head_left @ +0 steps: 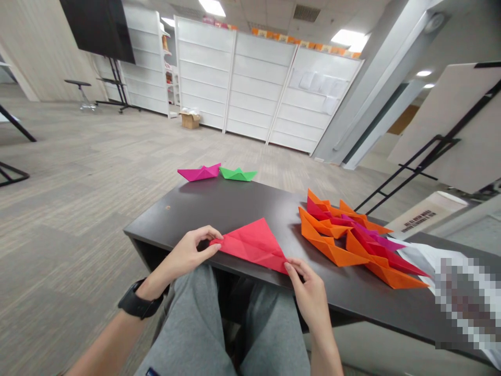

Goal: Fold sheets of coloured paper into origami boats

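Note:
A red sheet of folded paper (252,243), roughly triangular with crease lines, lies at the near edge of the dark table (188,209). My left hand (195,248) pinches its left corner between thumb and fingers. At the right corner, my right hand (305,282) grips the paper the same way. The paper's peak points away from me. To the right of it sits a cluster of folded paper boats, among them an orange boat (329,245) and a magenta boat (371,235). Another magenta boat (200,172) and a green boat (238,174) stand at the far edge.
White printed sheets (420,256) lie at the table's right end, partly blurred out. A whiteboard on a stand (450,125) is beyond them. White shelving panels (258,78), a cardboard box (190,120), a stool (80,91) and a black screen (97,28) are farther off.

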A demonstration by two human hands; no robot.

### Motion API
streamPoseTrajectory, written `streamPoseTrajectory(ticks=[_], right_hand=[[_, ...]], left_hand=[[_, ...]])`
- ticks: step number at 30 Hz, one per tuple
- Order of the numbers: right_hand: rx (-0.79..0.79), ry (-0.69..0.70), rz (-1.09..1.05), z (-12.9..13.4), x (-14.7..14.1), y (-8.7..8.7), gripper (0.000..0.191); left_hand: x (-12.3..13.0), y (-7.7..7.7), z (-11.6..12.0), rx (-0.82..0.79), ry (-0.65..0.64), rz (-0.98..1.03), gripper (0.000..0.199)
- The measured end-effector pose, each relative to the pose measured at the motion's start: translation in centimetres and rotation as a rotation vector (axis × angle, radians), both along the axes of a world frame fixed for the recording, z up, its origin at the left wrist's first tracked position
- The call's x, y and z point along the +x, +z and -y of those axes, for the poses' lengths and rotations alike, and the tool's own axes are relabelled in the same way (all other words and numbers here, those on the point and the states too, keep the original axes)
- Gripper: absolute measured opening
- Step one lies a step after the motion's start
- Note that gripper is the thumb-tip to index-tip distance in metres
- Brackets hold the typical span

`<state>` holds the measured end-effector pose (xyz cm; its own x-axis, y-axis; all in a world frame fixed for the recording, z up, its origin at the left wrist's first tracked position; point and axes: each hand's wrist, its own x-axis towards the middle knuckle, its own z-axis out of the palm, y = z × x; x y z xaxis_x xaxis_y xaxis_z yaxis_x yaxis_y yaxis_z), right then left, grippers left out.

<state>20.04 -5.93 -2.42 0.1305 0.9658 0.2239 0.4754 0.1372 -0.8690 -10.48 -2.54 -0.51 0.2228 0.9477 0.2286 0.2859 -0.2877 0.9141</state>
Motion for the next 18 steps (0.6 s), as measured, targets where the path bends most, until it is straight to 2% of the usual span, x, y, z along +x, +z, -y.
streamPoseTrajectory(ticks=[4, 8, 12, 18], right_hand=[[0.040, 0.006, 0.044, 0.2, -0.3, 0.1, 0.031], [0.009, 0.026, 0.011, 0.4, -0.7, 0.3, 0.026], [-0.021, 0.042, -0.108, 0.4, -0.8, 0.7, 0.023], [0.000, 0.049, -0.156, 0.3, -0.4, 0.6, 0.025]], left_hand=[[0.3, -0.3, 0.0, -0.030, 0.037, 0.060, 0.018], [0.5, -0.9, -0.4, -0.039, 0.086, 0.175, 0.021], [0.2, -0.8, -0.5, -0.105, 0.050, 0.151, 0.027], [0.0, 0.3, 0.1, -0.122, -0.032, 0.099, 0.021]])
